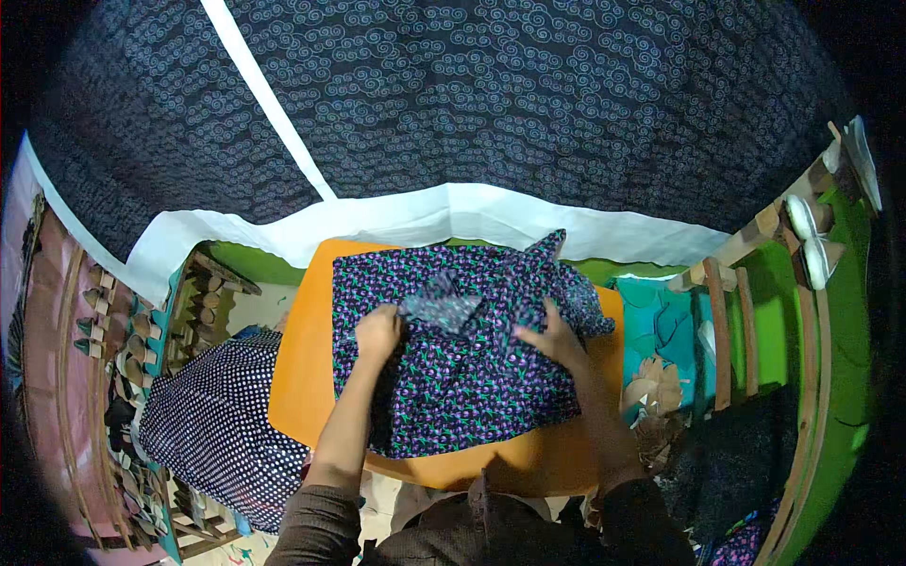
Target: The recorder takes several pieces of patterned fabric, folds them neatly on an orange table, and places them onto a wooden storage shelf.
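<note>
A dark cloth with a small purple and green flower print (453, 387) lies spread over an orange table (300, 368). My left hand (379, 332) is closed at the cloth's left part, gripping a loose flap (448, 313) whose paler side is turned up and smeared by motion. Over the right part of the cloth is my right hand (555, 341), thumb and fingers apart, somewhat blurred. Beside it the cloth is bunched into folds (543, 274), with one corner sticking up at the far edge.
Black-and-white dotted fabric (222, 415) is heaped left of the table. Wooden racks with shoes or shoe forms (132, 363) stand at far left. White shoes (810, 241) hang on a wooden frame at right. A dark patterned curtain (491, 104) with white edging fills the far side.
</note>
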A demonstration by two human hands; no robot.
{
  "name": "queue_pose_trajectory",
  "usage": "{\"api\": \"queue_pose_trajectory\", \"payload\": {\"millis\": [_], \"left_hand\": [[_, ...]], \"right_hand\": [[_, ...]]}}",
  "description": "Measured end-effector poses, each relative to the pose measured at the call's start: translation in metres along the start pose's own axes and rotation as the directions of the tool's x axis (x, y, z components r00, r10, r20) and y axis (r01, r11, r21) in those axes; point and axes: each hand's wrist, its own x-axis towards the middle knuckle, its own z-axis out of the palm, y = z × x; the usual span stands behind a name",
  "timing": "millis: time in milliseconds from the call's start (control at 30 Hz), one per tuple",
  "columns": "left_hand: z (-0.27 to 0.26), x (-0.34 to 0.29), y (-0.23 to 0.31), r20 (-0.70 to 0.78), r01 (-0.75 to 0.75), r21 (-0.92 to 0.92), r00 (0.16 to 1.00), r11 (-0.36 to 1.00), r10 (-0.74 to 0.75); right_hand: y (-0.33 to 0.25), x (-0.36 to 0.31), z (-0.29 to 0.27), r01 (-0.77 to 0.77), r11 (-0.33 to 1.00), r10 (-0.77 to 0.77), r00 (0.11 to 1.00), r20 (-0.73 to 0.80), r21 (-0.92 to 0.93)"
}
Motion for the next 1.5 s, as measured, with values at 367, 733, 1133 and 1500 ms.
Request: {"api": "queue_pose_trajectory", "payload": {"millis": [367, 733, 1133, 1500], "left_hand": [[-0.046, 0.029, -0.054, -0.382, 0.393, -0.123, 0.829, 0.911, -0.408], [-0.031, -0.151, 0.097, 0.399, -0.395, -0.019, 0.839, 0.919, 0.369], [-0.049, -0.214, 0.012, 0.221, -0.344, 0.282, 0.932, 0.895, 0.289], [-0.039, -0.233, -0.050, 0.117, -0.180, 0.464, 0.983, 0.867, 0.142]], "right_hand": [[0.016, 0.053, -0.045, 0.217, 0.926, -0.334, 0.850, -0.406, -0.309], [-0.031, -0.114, 0.066, 0.637, 0.572, -0.562, 0.763, 0.320, -0.516], [0.089, -0.156, 0.008, 0.411, 0.583, -0.581, 0.814, -0.006, -0.701], [0.111, -0.176, 0.003, 0.434, 0.309, -0.525, 0.820, 0.229, -0.846]]}}
